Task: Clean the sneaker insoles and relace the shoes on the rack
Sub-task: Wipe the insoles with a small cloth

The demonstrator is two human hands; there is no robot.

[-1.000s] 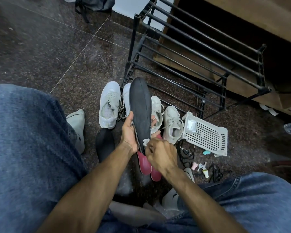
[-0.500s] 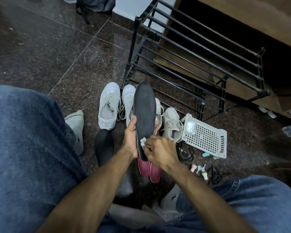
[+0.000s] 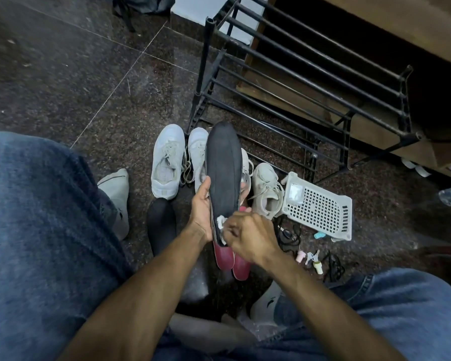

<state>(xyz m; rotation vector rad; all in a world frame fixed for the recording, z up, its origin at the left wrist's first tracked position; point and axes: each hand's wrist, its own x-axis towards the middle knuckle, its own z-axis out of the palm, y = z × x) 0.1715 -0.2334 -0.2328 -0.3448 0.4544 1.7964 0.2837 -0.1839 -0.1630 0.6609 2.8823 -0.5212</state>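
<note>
The right hand [image 3: 248,237] has slid its white wipe [image 3: 221,222] down to the insole [image 3: 224,178] heel, fingers pinching it; the left hand [image 3: 201,207] grips the edge. Cleaning continues.

A black insole [image 3: 224,168], white sneakers [image 3: 167,162], maroon insoles [image 3: 231,260], a white perforated basket [image 3: 320,208], speckled dark floor [image 3: 63,74].
</note>
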